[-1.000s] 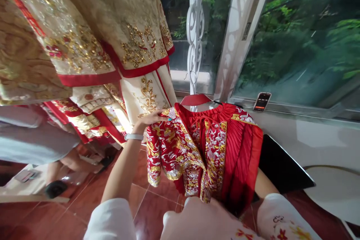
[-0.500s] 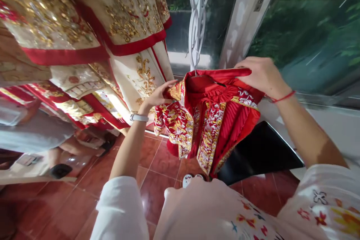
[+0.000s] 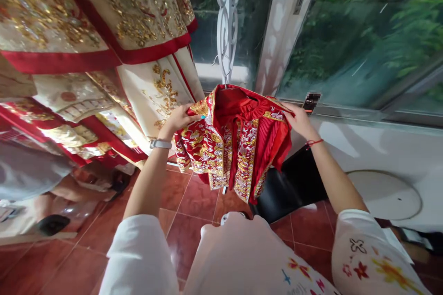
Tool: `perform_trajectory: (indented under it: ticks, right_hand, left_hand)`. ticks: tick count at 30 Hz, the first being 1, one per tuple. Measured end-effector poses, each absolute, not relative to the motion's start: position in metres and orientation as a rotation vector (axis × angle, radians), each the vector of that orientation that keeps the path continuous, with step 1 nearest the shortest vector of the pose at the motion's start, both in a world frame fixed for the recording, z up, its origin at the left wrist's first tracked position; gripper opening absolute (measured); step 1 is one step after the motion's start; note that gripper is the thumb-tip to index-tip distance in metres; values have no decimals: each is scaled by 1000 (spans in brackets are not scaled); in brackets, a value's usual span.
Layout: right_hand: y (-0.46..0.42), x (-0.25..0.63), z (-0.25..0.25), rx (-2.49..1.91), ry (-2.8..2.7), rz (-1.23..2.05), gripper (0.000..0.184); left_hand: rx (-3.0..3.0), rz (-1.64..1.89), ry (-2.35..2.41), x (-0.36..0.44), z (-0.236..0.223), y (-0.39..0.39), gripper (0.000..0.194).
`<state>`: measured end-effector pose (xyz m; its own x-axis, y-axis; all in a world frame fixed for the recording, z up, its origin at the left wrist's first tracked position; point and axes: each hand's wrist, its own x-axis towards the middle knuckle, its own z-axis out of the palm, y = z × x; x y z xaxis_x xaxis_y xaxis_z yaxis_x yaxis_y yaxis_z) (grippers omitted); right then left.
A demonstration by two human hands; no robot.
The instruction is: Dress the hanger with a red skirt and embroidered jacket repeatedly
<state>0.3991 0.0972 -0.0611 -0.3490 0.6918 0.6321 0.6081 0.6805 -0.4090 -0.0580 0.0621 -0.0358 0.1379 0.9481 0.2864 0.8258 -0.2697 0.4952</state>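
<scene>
A small red jacket [image 3: 204,147] with gold and silver embroidery hangs in front of me, over a pleated red garment [image 3: 265,145] on the same hanger [image 3: 226,67]. My left hand [image 3: 180,117] grips the jacket's shoulder on the left. At the opposite shoulder, my right hand [image 3: 298,120] pinches the edge of the jacket, whose right front is pulled back so the pleats show. The hanger's wire hook stands up out of the collar, in front of a white scrolled metal post [image 3: 226,23]. Inside the neckline the rest of the hanger is mostly hidden.
Cream gowns [image 3: 148,18] with gold beading and red hems hang at the left. Below them another person's legs [image 3: 83,184] show. A phone [image 3: 309,103] leans at the window ledge. A black panel [image 3: 294,189] stands behind the jacket, above red floor tiles [image 3: 197,203].
My right hand came up from behind the garments to the jacket's right shoulder, then moved lower and outward. The jacket now sits across both shoulders of the hanger. My left hand keeps its hold.
</scene>
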Motion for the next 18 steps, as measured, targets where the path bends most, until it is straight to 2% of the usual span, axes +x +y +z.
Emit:
perform_trajectory:
  ticks: [3,6,10,12,14,18]
  right_hand:
    - [106,398,-60,-1107,-2080,23,49]
    - [97,403,-17,-1146,-2109,-105,47]
    - [39,400,34,-1127,-2152,-228,48]
    - [2,382,19,-1096,-2248,-158,49]
    - [-23,350,-23,-1124,-2260,-12,52]
    - [-16,288,-109,-1289,-2194,364,76]
  left_hand:
    - [2262,679,1988,-50,-25,47,47]
    - [2281,597,2165,-35,-14,27,44]
    - [2246,569,2275,-15,-5,2,41]
    - [2214,581,2293,-9,-4,-3,41]
    - [2186,597,2291,-8,-6,-4,45]
    - [2182,694,2145,-25,-17,5,62]
